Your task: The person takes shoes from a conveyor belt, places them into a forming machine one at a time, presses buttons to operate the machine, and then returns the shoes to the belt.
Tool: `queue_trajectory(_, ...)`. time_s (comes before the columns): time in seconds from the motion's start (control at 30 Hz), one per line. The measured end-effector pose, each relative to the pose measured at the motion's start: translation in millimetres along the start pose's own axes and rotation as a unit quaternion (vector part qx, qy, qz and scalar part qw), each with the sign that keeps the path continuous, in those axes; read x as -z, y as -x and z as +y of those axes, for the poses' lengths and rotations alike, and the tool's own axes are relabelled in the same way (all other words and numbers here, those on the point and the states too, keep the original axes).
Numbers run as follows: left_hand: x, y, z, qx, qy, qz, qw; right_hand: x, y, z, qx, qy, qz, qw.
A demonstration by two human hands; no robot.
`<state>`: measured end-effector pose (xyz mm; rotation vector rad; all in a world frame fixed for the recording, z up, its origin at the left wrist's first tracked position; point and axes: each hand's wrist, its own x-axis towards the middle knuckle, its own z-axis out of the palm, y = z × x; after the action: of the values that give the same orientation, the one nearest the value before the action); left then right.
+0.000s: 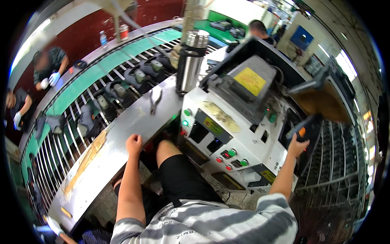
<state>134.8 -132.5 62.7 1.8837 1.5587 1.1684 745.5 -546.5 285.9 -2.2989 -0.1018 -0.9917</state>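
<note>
My left hand (134, 143) rests on the near edge of the long steel tabletop (122, 122), fingers curled down against the metal, holding nothing. My right hand (297, 147) is raised at the right side of the white machine (227, 134) and is closed around a dark handle with an orange mark (302, 131); the handle stands tilted, just beside the machine's right face.

The machine's front panel carries green and red buttons (232, 158) and a lit green lamp (185, 123). A yellow label (251, 80) sits on its grey top cover.

On the tabletop, well apart from my left hand, lie pliers (154, 100), and beyond them a steel flask (191, 61) stands upright.

Left of the tabletop runs a conveyor of white bars (69, 138) carrying dark shoes (136, 76). Two persons with gloved hands stand at its far side (48, 67).
</note>
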Motion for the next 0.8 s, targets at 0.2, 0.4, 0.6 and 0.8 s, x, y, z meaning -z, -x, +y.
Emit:
queue_trajectory(0.2, 1, -2, 22, 0.093, 0.057, -0.037, 0.993, 12, 36, 76, 0.011, -0.251, 0.125, 0.96)
queue_trajectory(0.4, 9, 58, 78, 0.185, 0.31, -0.127, 0.924, 75, 136, -29, -0.039, -0.393, -0.159, 0.905)
queue_trajectory(0.6, 60, 99, 175, 0.048, 0.672, -0.311, 0.671, 27, 218, -112, 0.035, -0.605, -0.496, 0.622)
queue_trajectory(0.8, 166, 75, 59, 0.297, 0.837, -0.088, 0.451, 207, 302, -366, 0.538, -0.348, -0.637, 0.429)
